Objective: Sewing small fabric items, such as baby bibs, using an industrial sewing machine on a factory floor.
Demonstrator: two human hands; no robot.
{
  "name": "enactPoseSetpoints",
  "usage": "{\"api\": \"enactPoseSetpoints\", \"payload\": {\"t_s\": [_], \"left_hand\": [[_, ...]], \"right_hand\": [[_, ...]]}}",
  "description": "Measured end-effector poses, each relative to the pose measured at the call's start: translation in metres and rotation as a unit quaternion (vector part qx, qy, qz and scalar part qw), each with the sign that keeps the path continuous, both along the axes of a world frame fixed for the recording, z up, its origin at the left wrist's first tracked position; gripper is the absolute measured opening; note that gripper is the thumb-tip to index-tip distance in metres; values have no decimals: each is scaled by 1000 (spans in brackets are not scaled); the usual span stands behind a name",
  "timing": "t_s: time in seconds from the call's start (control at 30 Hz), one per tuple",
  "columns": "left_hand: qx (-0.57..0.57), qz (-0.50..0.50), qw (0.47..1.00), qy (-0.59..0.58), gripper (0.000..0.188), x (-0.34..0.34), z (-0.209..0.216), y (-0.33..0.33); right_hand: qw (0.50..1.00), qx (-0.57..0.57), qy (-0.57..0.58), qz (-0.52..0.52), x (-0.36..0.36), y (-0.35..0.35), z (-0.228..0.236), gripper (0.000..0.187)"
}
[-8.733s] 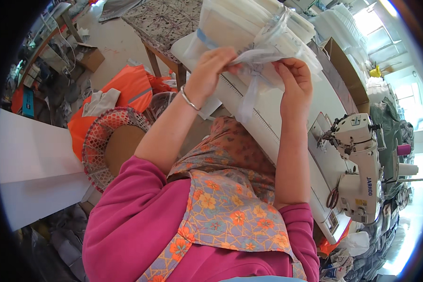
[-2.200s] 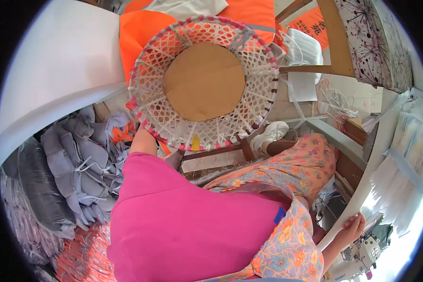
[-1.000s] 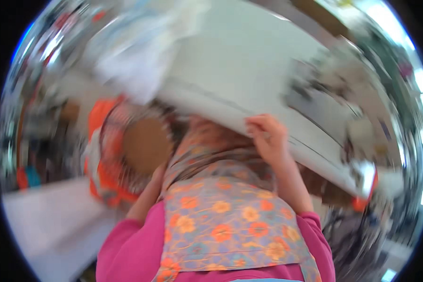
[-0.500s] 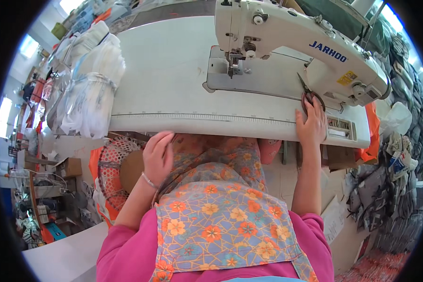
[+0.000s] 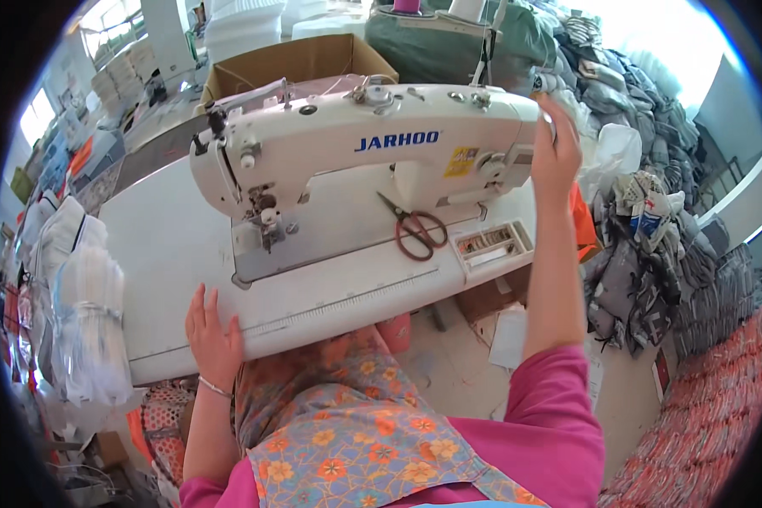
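Observation:
A white sewing machine (image 5: 339, 144) stands on the white table (image 5: 157, 245). My left hand (image 5: 214, 337) lies open on the table's front edge, fingers stretched forward. My right hand (image 5: 557, 157) is raised at the right end of the machine head, fingers curled beside a small spool-like part (image 5: 547, 82). What those fingers grip there is hidden. Scissors with dark red handles (image 5: 416, 235) lie on the machine bed with their blades toward the machine; neither hand touches them.
A tray of small parts (image 5: 493, 250) is set in the table's right end. White bundled fabric (image 5: 89, 317) hangs at the left edge. Behind the machine are a cardboard box (image 5: 313, 59) and a green sack (image 5: 449, 51). Grey bundles (image 5: 626, 279) pile up on the right.
My right hand has left the scissors on the table and risen to the machine's right end. My left hand has come from beside my lap onto the table edge. The view has swung right.

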State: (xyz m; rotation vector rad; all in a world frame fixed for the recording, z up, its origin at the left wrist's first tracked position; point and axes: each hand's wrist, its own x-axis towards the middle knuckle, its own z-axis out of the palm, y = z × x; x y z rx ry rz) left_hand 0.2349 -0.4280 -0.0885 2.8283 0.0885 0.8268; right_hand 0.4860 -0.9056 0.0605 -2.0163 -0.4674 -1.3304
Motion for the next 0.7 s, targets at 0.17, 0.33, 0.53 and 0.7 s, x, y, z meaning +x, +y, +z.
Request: {"api": "enactPoseSetpoints", "payload": {"t_s": [0.17,0.33,0.53,0.7], "left_hand": [[-10,4,1000,21,53,1,3,1],[-15,12,1000,13,50,2,3,0],[-3,20,1000,17,46,0,1,0],[0,29,999,15,43,-2,3,-1]], "right_hand": [[945,-160,284,-33,127,-11,47,36],[845,-376,377,-44,145,-4,53,42],[888,-293,354,-36,142,-8,47,40],[866,-381,325,1,158,-8,46,47]]}}
